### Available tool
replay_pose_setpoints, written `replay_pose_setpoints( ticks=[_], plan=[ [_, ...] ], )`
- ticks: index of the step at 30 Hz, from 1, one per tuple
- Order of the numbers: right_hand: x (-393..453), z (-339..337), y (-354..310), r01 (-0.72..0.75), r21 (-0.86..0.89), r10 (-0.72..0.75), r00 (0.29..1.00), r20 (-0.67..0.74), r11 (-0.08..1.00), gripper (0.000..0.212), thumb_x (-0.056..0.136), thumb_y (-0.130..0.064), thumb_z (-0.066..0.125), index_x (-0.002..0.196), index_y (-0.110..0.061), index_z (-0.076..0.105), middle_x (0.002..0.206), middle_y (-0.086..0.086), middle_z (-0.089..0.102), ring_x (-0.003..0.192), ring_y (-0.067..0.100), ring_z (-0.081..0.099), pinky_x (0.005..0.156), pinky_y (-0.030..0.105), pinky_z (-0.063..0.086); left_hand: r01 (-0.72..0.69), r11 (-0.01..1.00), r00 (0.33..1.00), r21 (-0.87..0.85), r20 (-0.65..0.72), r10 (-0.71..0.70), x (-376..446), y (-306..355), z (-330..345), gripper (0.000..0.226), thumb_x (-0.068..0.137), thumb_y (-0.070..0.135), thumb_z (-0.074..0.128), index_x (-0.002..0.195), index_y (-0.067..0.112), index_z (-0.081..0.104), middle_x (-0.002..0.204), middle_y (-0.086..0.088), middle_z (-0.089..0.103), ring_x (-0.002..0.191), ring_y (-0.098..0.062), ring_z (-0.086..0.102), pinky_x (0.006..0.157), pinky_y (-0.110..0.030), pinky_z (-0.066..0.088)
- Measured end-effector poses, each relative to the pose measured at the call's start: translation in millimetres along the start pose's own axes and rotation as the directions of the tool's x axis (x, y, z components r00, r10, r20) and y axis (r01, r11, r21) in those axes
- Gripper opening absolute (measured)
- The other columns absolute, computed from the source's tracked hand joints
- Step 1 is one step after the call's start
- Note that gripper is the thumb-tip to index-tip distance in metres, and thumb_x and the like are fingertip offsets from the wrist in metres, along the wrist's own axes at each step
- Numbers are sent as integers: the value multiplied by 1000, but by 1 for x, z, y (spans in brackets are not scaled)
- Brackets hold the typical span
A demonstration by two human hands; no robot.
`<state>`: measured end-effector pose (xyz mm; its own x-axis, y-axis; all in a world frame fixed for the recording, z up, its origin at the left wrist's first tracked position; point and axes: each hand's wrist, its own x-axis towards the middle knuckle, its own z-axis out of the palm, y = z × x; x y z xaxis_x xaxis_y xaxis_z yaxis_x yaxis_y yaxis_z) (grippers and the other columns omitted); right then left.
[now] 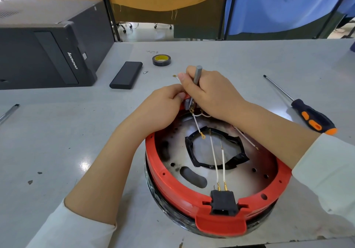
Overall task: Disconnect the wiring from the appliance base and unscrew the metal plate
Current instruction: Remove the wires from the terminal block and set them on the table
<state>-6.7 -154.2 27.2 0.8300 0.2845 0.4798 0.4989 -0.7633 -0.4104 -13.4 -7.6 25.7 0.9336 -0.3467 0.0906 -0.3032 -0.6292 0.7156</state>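
Observation:
A round appliance base with a red rim (pixel 173 188) lies upside down on the grey table. Inside it sits a scorched metal plate (pixel 173 152) with a tape-edged centre opening. Several white wires (pixel 215 156) with brass terminals cross the plate; two run to a black power socket (pixel 223 202) at the near rim. My right hand (pixel 209 92) grips a slim grey screwdriver (pixel 196 78), its tip down at a terminal on the far rim. My left hand (pixel 163 107) pinches a small grey part at that same spot.
A large screwdriver with a black and orange handle (pixel 312 118) lies to the right. A black flat case (pixel 125 78), a roll of tape (pixel 162 60), a small bit and a brass washer (pixel 174 76) lie beyond the hands. A black Lenovo computer case (pixel 48 49) stands far left.

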Motion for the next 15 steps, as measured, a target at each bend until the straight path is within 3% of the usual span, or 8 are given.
replay_pose_setpoints(
  ticks=[3,5,9,15],
  plan=[
    [-3,-4,0,46,65,-41,997,-72,997,40,99,-35,36,62,-28,25,48,-6,32,48,13,37,48,25,27,-4,1000,1000,-17,-16,4,0,-1,1,32,100,20,36,119,28,61,109,9,64,99,-10,54,77,-18,39],
    [-1,-6,2,-2,165,20,995,-102,986,42,100,-30,39,60,-25,29,49,-6,35,49,13,37,51,31,33,4,1000,1000,-16,-23,-4,1,-1,1,32,100,21,37,121,28,60,114,9,63,102,-7,53,74,-13,35],
    [5,-7,6,-160,210,169,985,-29,965,41,100,-29,42,64,-9,41,52,4,44,49,14,44,58,37,41,11,1000,1000,-1,-16,-11,1,-2,1,31,100,23,37,123,28,58,118,9,61,106,-8,52,81,-19,34],
    [6,-7,7,-169,228,187,981,-59,959,39,100,-27,42,68,-4,43,51,7,48,47,13,47,60,37,45,1,1000,1000,3,-9,-1,2,-3,0,30,100,25,38,122,28,59,116,11,61,106,-8,52,80,-19,36]
  ],
)
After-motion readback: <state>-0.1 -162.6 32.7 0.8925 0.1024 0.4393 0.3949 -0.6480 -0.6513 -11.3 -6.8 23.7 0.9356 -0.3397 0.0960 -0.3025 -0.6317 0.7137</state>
